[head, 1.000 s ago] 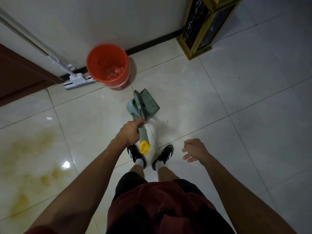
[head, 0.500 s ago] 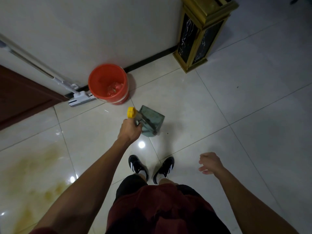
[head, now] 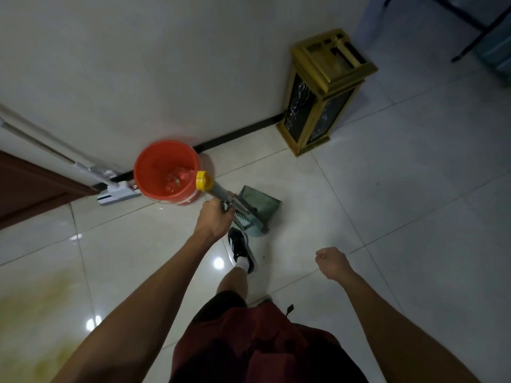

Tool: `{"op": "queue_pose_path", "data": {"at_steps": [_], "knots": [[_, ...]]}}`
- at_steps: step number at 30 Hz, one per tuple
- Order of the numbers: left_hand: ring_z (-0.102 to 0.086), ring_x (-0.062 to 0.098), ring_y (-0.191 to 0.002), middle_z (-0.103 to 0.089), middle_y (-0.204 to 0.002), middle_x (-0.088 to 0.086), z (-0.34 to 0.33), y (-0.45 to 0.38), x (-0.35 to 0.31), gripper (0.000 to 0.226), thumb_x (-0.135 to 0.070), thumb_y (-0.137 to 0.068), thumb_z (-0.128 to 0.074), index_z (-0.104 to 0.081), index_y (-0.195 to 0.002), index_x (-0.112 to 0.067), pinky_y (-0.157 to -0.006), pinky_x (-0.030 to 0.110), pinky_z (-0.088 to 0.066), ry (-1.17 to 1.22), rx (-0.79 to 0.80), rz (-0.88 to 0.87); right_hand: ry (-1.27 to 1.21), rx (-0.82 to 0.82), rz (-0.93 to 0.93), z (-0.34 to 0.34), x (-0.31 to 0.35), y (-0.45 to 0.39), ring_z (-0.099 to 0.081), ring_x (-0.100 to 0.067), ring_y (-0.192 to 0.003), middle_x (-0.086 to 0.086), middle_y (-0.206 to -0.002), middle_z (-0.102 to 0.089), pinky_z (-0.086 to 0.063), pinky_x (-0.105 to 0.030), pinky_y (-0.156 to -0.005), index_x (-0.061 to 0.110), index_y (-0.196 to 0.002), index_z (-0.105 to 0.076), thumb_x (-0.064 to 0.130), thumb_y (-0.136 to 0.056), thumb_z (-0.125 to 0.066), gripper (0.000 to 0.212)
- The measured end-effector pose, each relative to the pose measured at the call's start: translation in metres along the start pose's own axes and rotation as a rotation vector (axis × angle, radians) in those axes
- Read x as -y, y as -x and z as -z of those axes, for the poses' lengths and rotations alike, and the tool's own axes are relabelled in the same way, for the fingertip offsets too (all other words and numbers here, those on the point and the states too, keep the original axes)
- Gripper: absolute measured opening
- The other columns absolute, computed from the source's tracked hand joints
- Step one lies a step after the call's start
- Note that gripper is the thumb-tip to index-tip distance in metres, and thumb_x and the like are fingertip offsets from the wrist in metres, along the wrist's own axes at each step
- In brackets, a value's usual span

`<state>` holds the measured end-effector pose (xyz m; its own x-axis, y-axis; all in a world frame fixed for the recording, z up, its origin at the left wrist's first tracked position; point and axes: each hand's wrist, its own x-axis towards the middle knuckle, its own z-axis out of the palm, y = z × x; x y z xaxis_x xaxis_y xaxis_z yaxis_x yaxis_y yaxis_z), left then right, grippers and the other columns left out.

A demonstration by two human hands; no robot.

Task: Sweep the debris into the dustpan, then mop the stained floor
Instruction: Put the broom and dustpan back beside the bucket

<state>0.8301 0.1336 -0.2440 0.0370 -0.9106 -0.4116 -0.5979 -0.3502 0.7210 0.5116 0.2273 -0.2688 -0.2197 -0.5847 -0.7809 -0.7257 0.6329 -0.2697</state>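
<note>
- I note the left hand (head: 214, 217) grasping the dustpan (head: 255, 210) handle, now swung yellow-end towards the red bucket (head: 166, 172); pan low beside the bucket
- Right hand (head: 331, 262) loosely curled, idle
- Stain (head: 33, 322) unmopped; mop (head: 116, 192) waits at the wall

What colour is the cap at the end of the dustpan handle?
Yellow: the cap tops the grey handle held by the left hand; seen in the head view.

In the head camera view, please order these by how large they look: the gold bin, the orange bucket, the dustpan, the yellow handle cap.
1. Gold bin
2. Orange bucket
3. Dustpan
4. Yellow handle cap

This is apparent size only; the bin stands farthest away.
</note>
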Motion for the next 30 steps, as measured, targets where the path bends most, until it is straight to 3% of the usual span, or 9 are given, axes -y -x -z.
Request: {"op": "queue_pose_path", "data": {"at_steps": [2,7,10,12,17,23,30], "knots": [[-0.069,0.026,-0.075,-0.068,-0.097,0.006,0.008,-0.032,-0.011,0.007,-0.030,-0.095,-0.059,-0.058,-0.101,-0.028,-0.068,0.049,-0.062,0.028,0.000,-0.028,0.073,0.005,0.007,0.014,0.022,-0.022,-0.065,-0.033,-0.107,-0.017,-0.117,-0.071,-0.047,-0.025,-0.081,0.007,-0.099,-0.075,0.014,-0.095,-0.051,0.025],[-0.069,0.025,-0.077,-0.069,-0.099,0.006,0.034,-0.110,-0.034,0.013,-0.023,-0.098,-0.058,-0.057,-0.107,-0.033,-0.068,0.046,-0.062,0.086,-0.033,-0.080,0.199,0.028,0.008,0.055,0.093,-0.068,-0.063,-0.033,-0.113,-0.017,-0.120,-0.068,-0.047,-0.026,-0.084,0.008,-0.104,-0.073,0.016,-0.097,-0.048,0.027],[-0.071,0.027,-0.078,-0.072,-0.101,0.005,0.048,-0.152,-0.042,0.017,-0.032,-0.094,-0.058,-0.063,-0.109,-0.026,-0.070,0.047,-0.061,0.052,-0.042,-0.059,0.223,0.018,0.068,0.078,0.143,-0.094,-0.055,-0.030,-0.128,-0.012,-0.142,-0.057,-0.044,-0.030,-0.104,0.012,-0.133,-0.062,0.021,-0.099,-0.047,0.038],[-0.070,0.026,-0.074,-0.073,-0.096,0.001,0.052,-0.179,-0.047,0.027,-0.048,-0.088,-0.054,-0.061,-0.105,-0.028,-0.067,0.047,-0.061,0.029,-0.039,-0.042,0.270,0.013,0.151,0.092,0.177,-0.108,-0.054,-0.029,-0.129,-0.012,-0.144,-0.055,-0.043,-0.035,-0.109,0.010,-0.141,-0.055,0.024,-0.100,-0.046,0.044],[-0.069,0.025,-0.070,-0.072,-0.092,-0.003,0.046,-0.243,-0.055,0.040,-0.061,-0.085,-0.051,-0.062,-0.106,-0.028,-0.061,0.044,-0.061,0.021,-0.083,-0.005,0.422,-0.068,0.342,0.129,0.266,-0.142,-0.059,-0.031,-0.118,-0.011,-0.131,-0.063,-0.048,-0.042,-0.101,0.009,-0.131,-0.061,0.028,-0.101,-0.044,0.039],[-0.070,0.028,-0.074,-0.074,-0.096,0.000,0.041,-0.301,-0.083,0.053,-0.064,-0.078,-0.053,-0.065,-0.108,-0.023,-0.065,0.044,-0.061,0.098,-0.192,0.116,0.583,-0.135,0.579,0.177,0.343,-0.201,-0.058,-0.030,-0.112,-0.008,-0.124,-0.064,-0.044,-0.036,-0.088,0.012,-0.121,-0.062,0.027,-0.101,-0.046,0.030],[-0.072,0.025,-0.079,-0.072,-0.097,0.000,0.038,-0.356,-0.120,0.049,-0.060,-0.075,-0.057,-0.062,-0.107,-0.024,-0.070,0.045,-0.061,0.186,-0.304,0.237,0.648,-0.107,0.775,0.221,0.417,-0.262,-0.056,-0.027,-0.114,-0.003,-0.129,-0.060,-0.045,-0.041,-0.092,0.018,-0.127,-0.061,0.030,-0.100,-0.047,0.032]]}}
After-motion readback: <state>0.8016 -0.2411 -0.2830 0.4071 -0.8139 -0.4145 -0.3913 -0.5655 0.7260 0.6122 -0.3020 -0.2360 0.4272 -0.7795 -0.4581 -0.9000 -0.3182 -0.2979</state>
